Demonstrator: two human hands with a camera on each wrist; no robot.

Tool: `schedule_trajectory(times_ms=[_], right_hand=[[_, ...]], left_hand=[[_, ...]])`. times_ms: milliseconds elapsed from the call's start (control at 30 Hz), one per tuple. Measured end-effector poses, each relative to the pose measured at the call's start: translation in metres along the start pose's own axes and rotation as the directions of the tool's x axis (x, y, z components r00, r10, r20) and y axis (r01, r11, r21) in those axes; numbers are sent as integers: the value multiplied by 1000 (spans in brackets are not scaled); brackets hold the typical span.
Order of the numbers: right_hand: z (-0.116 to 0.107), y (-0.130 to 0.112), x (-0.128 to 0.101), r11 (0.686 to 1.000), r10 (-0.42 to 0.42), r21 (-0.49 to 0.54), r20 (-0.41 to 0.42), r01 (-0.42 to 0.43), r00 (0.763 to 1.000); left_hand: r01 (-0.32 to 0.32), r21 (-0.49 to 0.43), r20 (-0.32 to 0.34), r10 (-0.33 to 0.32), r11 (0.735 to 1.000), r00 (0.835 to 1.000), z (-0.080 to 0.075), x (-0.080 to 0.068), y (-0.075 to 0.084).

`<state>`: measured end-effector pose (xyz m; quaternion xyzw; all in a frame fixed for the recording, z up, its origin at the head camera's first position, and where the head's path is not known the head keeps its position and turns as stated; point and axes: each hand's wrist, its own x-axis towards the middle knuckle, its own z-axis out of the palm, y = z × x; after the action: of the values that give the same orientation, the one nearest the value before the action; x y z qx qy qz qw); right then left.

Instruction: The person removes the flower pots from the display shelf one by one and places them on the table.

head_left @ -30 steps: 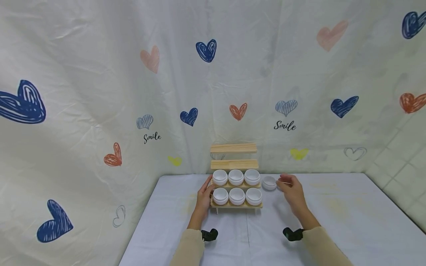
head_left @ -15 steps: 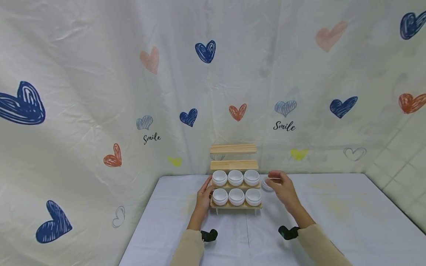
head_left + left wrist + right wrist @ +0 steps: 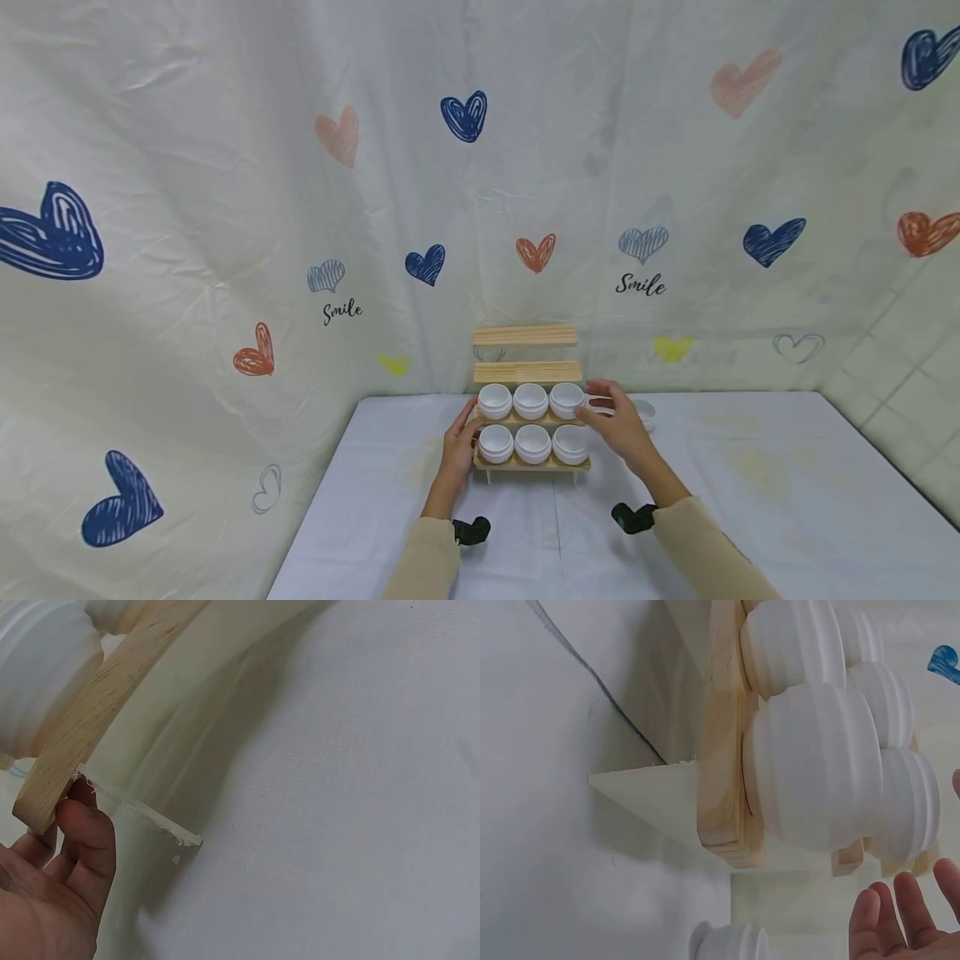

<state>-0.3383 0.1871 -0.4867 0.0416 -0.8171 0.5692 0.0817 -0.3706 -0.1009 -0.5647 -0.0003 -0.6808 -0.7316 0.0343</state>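
A tiered wooden stand (image 3: 527,372) with pale side panels (image 3: 161,817) stands on the table. Its two lower shelves carry several small white open-topped pots (image 3: 534,443). My left hand (image 3: 454,450) grips the left end of a shelf, thumb and fingers at the wood's edge in the left wrist view. At the stand's right end, my right hand (image 3: 621,423) has its fingers spread beside the pots. The right wrist view shows these fingertips (image 3: 911,896) apart from the pots and gripping nothing. Another white pot (image 3: 646,413) is partly hidden behind this hand.
The upper wooden shelves (image 3: 525,335) carry no pots. A white-covered table (image 3: 750,492) extends to both sides. Behind it hangs a heart-printed curtain (image 3: 480,192). A pot (image 3: 731,943) sits on the table below the stand in the right wrist view.
My right hand has moved left to the stand's right end, passing in front of the pot beside it. A pot now shows to the hand's right. The left hand stays at the stand's left end.
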Motion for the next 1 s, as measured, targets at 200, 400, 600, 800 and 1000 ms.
schedule_trajectory(times_ms=[200,400,600,800,1000], right_hand=[[7,-3,3,1000,1,9,1,-1,1000],[13,-1,7,1000,14,-11,-1,-14,1000],[16,0,9,1000,16,-9,-6,-17,1000],[17,1,9,1000,4,-18,7,-4,1000],[18,3,10,999,14,-37,13,-13,1000]], left_hand=[[12,-19,45,-11,1000,999,-3,-6,14],[7,-6,65,-6,1000,998,-4,-18,32],[1,-23,63,1,1000,998,-3,-21,35],[-5,-26,63,6,1000,998,-3,-18,32],[-6,-20,55,7,1000,998,-3,-11,21]])
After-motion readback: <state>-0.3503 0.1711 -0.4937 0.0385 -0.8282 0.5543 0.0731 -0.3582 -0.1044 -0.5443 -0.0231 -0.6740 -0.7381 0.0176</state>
